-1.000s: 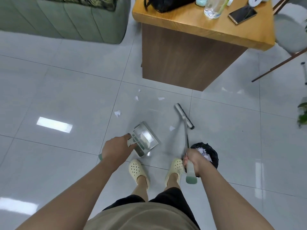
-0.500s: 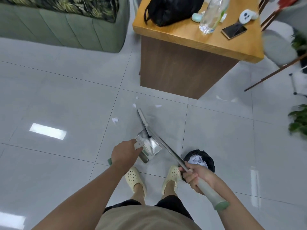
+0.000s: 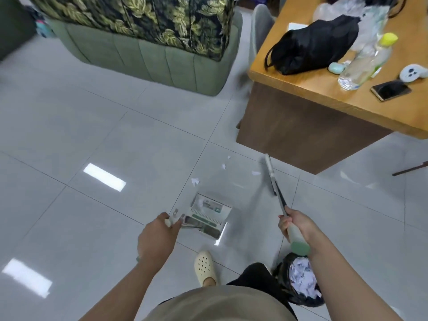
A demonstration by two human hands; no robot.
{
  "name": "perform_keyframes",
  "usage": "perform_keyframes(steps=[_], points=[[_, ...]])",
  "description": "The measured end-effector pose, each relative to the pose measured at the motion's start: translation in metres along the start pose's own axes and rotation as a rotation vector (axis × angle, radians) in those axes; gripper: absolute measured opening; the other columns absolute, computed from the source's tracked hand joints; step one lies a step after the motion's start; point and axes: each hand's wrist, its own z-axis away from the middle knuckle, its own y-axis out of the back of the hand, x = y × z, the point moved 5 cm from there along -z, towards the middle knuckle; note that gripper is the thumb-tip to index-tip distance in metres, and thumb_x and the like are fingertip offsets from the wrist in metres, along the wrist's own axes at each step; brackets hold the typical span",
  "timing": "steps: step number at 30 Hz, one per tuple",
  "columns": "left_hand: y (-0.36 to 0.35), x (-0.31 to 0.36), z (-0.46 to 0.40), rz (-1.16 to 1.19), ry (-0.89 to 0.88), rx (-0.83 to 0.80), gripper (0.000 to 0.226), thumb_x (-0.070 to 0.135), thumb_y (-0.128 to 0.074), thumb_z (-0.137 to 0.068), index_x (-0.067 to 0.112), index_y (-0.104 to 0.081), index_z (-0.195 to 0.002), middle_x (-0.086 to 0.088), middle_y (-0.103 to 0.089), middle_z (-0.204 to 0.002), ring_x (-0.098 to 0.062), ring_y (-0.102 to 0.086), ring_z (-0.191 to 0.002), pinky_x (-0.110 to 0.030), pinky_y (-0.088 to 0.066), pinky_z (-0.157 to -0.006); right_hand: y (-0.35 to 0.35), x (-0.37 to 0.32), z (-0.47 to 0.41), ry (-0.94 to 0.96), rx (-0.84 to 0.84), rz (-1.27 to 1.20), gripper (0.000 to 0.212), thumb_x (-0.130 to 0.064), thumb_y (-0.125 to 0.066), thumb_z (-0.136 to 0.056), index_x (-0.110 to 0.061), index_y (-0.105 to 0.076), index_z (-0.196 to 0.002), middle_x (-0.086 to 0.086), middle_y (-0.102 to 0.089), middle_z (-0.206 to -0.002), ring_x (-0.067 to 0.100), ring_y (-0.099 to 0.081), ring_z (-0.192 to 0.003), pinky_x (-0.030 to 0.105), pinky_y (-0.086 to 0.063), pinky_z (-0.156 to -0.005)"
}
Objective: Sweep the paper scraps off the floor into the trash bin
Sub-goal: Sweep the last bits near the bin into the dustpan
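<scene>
Right hand (image 3: 297, 224), gripping the long grey-handled broom (image 3: 272, 176), has swung it out beyond white paper scraps (image 3: 256, 173); left hand (image 3: 159, 235) grips the shiny metal dustpan (image 3: 208, 216), ready for another sweep.

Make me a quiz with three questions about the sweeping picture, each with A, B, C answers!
1. Where is the trash bin?
A. By the person's right side, under the right arm
B. On the wooden desk
C. Beside the green sofa

2. What colour is the shoe on the floor?
A. Red
B. Cream
C. Blue

3. What is the right hand doing?
A. Hanging open
B. Holding the bottle
C. Holding the broom by its handle

Answers:
1. A, the bin full of paper scraps sits just under the right forearm.
2. B, the holed clog is pale cream.
3. C, its fingers curl round the broom's grip, while the left hand holds the dustpan.
</scene>
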Motion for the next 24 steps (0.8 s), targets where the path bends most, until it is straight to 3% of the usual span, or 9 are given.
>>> perform_keyframes(steps=[4, 9, 13, 16, 24], points=[[0.023, -0.029, -0.018, -0.044, 0.054, 0.038, 0.044, 0.069, -0.053, -0.092, 0.027, -0.052, -0.081, 0.005, -0.063, -0.067, -0.022, -0.062, -0.066, -0.033, -0.051, -0.061, -0.022, -0.027, -0.022, 0.037, -0.021, -0.013, 0.025, -0.019, -0.036, -0.104, -0.014, -0.038, -0.08, -0.002, -0.033, -0.038, 0.006, -0.033, -0.025, 0.009, -0.029, -0.029], [0.032, -0.04, -0.04, -0.156, 0.075, 0.025, 0.041, 0.069, -0.049, -0.094, 0.029, -0.053, -0.095, 0.005, -0.065, -0.072, -0.022, -0.062, -0.067, -0.031, -0.047, -0.06, -0.044, -0.055, -0.057, -0.015, -0.021, -0.046, 0.027, -0.017, -0.032, -0.103, -0.016, -0.033, -0.076, 0.0, -0.032, -0.038, 0.008, -0.034, -0.023, 0.013, -0.03, -0.026], [0.038, -0.043, -0.064, -0.15, 0.176, 0.051, 0.045, 0.069, -0.049, -0.094, 0.027, -0.058, -0.103, 0.005, -0.065, -0.072, -0.022, -0.063, -0.069, -0.034, -0.048, -0.063, -0.067, -0.069, -0.084, -0.007, 0.058, 0.06, 0.023, -0.015, -0.034, -0.102, -0.015, -0.034, -0.079, -0.001, -0.033, -0.042, 0.008, -0.033, -0.025, 0.013, -0.029, -0.027], [0.04, -0.037, -0.088, -0.126, 0.216, 0.066, 0.046, 0.069, -0.05, -0.094, 0.025, -0.06, -0.1, 0.004, -0.065, -0.074, -0.026, -0.063, -0.074, -0.039, -0.053, -0.07, -0.095, -0.075, -0.095, 0.03, 0.08, 0.13, 0.022, -0.014, -0.036, -0.103, -0.015, -0.034, -0.081, -0.001, -0.033, -0.057, 0.008, -0.033, -0.028, 0.013, -0.03, -0.03], [0.04, 0.001, -0.164, -0.199, 0.113, 0.022, 0.05, 0.07, -0.05, -0.094, 0.024, -0.061, -0.109, 0.004, -0.065, -0.074, -0.026, -0.064, -0.076, -0.036, -0.052, -0.069, -0.149, -0.029, -0.107, -0.027, 0.085, 0.455, 0.026, -0.014, -0.034, -0.103, -0.009, -0.044, -0.079, 0.002, -0.034, -0.053, 0.011, -0.032, -0.033, 0.017, -0.032, -0.037]])
